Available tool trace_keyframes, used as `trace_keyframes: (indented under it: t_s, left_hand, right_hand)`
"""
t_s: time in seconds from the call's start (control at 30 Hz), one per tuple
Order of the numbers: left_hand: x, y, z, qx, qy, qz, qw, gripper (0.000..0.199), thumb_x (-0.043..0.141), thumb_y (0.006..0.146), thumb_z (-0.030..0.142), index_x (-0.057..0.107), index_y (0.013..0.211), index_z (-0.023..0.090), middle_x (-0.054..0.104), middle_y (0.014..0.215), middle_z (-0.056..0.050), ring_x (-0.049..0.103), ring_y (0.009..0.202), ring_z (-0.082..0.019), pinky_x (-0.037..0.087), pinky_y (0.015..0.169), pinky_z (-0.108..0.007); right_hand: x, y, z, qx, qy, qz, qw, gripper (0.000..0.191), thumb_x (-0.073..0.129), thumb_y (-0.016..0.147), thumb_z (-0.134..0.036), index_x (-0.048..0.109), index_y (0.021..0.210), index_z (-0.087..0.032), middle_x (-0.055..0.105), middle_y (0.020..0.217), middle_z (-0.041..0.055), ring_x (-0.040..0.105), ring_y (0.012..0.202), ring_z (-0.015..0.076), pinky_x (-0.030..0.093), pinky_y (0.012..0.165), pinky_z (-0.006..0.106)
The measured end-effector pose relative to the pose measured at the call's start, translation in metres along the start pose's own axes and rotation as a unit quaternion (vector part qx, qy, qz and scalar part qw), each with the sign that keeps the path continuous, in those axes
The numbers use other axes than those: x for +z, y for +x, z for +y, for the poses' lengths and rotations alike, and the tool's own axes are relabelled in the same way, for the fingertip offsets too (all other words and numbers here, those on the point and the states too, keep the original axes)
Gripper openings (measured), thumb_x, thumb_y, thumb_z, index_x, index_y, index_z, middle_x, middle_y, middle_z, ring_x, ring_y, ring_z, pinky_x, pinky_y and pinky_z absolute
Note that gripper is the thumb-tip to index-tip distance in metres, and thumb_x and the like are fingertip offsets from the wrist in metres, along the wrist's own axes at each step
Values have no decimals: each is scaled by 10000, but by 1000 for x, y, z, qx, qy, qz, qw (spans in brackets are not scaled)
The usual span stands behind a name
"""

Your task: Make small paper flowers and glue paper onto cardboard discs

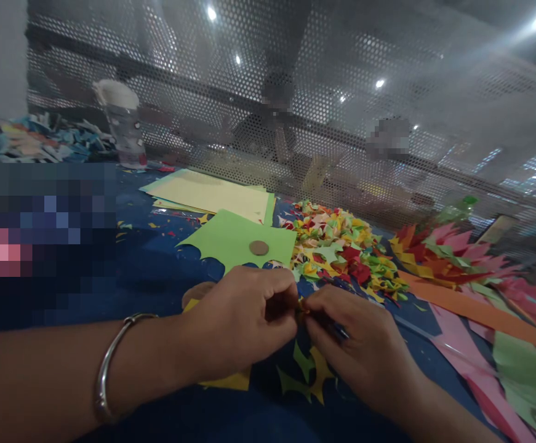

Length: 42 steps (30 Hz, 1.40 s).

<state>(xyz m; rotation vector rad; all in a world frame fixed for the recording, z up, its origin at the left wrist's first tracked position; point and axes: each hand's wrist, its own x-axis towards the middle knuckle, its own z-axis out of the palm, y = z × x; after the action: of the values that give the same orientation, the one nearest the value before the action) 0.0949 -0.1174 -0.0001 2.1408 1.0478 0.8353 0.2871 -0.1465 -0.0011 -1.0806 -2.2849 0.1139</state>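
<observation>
My left hand (244,323), with a silver bangle at its wrist, is closed in a pinch. Facing it, my right hand (364,341) pinches too, and the fingertips nearly meet over a small yellow paper piece (303,306), mostly covered by the fingers. Below my left hand lies yellow paper (231,381), partly hidden by it. Curved green scraps (294,384) and a yellow scrap (319,375) rest between my wrists. Just beyond my hands is a green sheet (235,237) with a scalloped edge, bearing a brown disc (259,248). A second brown disc (197,294) shows behind my left hand.
A heap of coloured paper scraps (341,246) and a stack of paper sheets (216,195) lie on the blue tabletop (152,289). A white-lidded cup (124,123) stands back left. At right are spiky paper pieces (456,252) and an orange strip (475,304). People sit behind a perforated screen (184,92).
</observation>
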Motion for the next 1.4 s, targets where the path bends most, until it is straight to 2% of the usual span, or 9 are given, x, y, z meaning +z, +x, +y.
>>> trace_keyframes:
  t_s: [0.2, 0.37, 0.83, 1.1, 1.23, 1.4]
  left_hand:
    - [0, -1, -1, -7, 6, 8, 1000, 78, 564, 697, 162, 619, 732, 203, 625, 631, 69, 571, 587, -87, 387, 572, -196]
    - [-1, -1, 2, -27, 1, -17, 999, 80, 557, 679, 166, 617, 714, 205, 631, 627, 66, 582, 591, -92, 394, 565, -193]
    - [-1, -4, 3, -33, -26, -24, 999, 92, 558, 675, 174, 635, 714, 206, 637, 632, 60, 593, 597, -106, 399, 566, -205]
    - [-1, -2, -1, -19, -25, -21, 999, 66, 580, 685, 164, 637, 703, 194, 619, 617, 65, 559, 580, -88, 378, 547, -189]
    - [-2, 1, -3, -11, -35, -19, 999, 55, 587, 705, 178, 641, 699, 189, 610, 609, 57, 534, 572, -90, 373, 544, -196]
    - [-1, 7, -14, -38, -96, -30, 994, 43, 587, 723, 203, 625, 726, 182, 632, 651, 33, 555, 613, -114, 399, 559, -217]
  right_hand:
    - [-1, -1, -1, 10, -12, -7, 1000, 142, 527, 883, -80, 565, 811, -196, 558, 690, -25, 521, 593, 109, 387, 564, 219]
    - [-1, -1, -1, 2, 0, -10, 1000, 147, 520, 883, -71, 566, 810, -191, 555, 701, -24, 511, 594, 102, 388, 568, 213]
    - [-2, -3, -3, 10, -12, -27, 1000, 166, 494, 893, -83, 537, 778, -195, 545, 687, -17, 508, 592, 116, 373, 560, 238]
    - [-1, -1, -2, -15, -29, -14, 999, 160, 515, 875, -70, 526, 780, -199, 534, 671, -23, 503, 573, 112, 374, 546, 229]
    - [-1, -1, 2, 5, -30, -18, 999, 129, 530, 895, -96, 575, 838, -203, 585, 709, -11, 549, 610, 124, 409, 569, 233]
    - [-4, -1, 4, 25, -9, -4, 1000, 103, 558, 928, -146, 638, 924, -211, 649, 776, -9, 616, 687, 128, 462, 643, 239]
